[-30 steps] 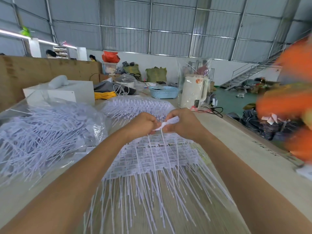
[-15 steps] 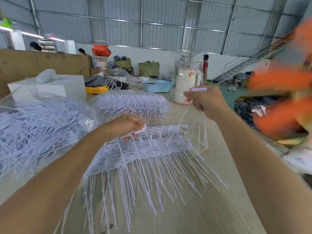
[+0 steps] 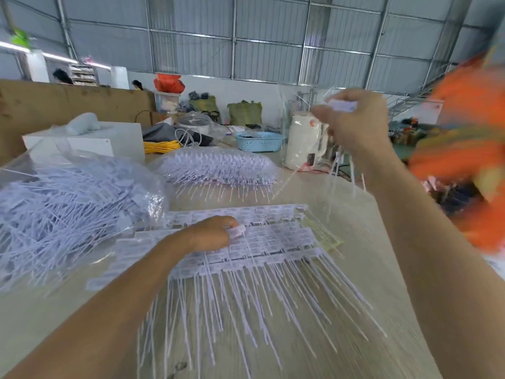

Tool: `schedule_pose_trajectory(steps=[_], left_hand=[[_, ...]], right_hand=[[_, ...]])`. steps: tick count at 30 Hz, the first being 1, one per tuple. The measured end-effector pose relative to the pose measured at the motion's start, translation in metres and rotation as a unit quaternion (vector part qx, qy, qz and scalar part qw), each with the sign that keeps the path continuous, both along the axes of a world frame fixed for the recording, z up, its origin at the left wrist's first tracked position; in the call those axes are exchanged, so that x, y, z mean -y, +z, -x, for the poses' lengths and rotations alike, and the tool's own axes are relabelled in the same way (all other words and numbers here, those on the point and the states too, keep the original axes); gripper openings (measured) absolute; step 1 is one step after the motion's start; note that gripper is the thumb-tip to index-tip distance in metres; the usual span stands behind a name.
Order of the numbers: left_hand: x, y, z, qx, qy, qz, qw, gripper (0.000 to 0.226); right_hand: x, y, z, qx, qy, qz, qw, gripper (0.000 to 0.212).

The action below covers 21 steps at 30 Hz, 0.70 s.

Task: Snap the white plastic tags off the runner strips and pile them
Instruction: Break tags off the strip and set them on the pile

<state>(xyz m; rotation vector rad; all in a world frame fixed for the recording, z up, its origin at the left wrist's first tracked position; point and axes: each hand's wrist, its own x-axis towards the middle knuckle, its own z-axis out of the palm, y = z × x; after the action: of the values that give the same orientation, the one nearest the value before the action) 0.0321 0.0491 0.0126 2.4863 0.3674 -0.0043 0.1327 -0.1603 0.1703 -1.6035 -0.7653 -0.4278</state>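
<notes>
The right hand (image 3: 352, 124) is gripping a small bunch of white tags (image 3: 343, 105) up high, fingers curled round the flat heads while the thin tails are hanging down below the wrist. The left hand (image 3: 210, 233) is resting low on the stack of runner strips (image 3: 270, 236), its fingertips pinching one tag head (image 3: 238, 230) at the edge of a row; its grip is narrow and closed on that piece.

The runner strips are lying in overlapping layers in the middle of the tabletop (image 3: 314, 351), heads in rows and long tails fanning toward the person. Most rows are looking full, so I judge plenty is left to snap off here.

To the left, a big loose heap of tags (image 3: 62, 203) is sitting partly inside clear plastic, which reads to me as the pile of finished ones, and it is already large. Further back, just beyond the strips, another bundle in clear wrap (image 3: 218, 168) is lying on the tabletop; I cannot tell whether it is done or waiting.

So the job is looking well under way but far from finished: one stack in hand, and the raised bunch not yet added to the heap.
</notes>
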Motion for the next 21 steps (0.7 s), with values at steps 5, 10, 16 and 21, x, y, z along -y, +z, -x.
schedule_pose_trajectory(steps=[5, 10, 16, 21], left_hand=[[0.000, 0.028, 0.002, 0.069, 0.003, 0.064, 0.996, 0.027], [0.011, 0.056, 0.006, 0.099, -0.021, 0.061, 0.993, 0.024], [0.012, 0.052, 0.005, 0.145, 0.004, 0.071, 0.987, 0.015], [0.009, 0.048, 0.004, 0.146, 0.000, 0.113, 0.983, 0.025]], right_hand=[[-0.008, 0.000, 0.001, -0.269, 0.204, 0.044, 0.940, 0.027], [-0.042, -0.065, 0.004, -0.279, 0.223, 0.212, 0.910, 0.019], [-0.054, -0.103, -0.004, -0.234, 0.210, 0.312, 0.897, 0.022], [-0.051, -0.109, -0.003, -0.239, 0.239, 0.302, 0.891, 0.019]])
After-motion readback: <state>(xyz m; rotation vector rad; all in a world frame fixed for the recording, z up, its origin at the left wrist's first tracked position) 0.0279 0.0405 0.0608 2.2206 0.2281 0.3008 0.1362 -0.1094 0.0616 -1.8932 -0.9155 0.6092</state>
